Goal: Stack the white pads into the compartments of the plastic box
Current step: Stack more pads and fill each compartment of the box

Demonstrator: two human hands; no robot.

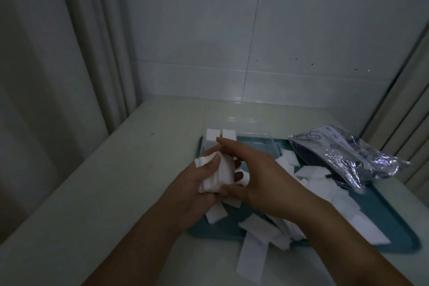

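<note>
A thick stack of white pads (216,173) sits in my left hand (199,189), which grips it with the thumb across the top. My right hand (253,169) lies against the stack's right side, index finger stretched along its upper edge and thumb under its lower edge. Just behind the hands stands the clear plastic box (255,138), with two stacks of pads (221,134) in its left compartments. Several loose white pads (311,176) are scattered over the teal tray (394,225).
A crumpled silver and clear plastic bag (348,158) lies on the tray's far right corner. A long white strip (251,260) hangs over the tray's near edge onto the pale countertop (116,181). Tiled wall stands behind, a curtain at left.
</note>
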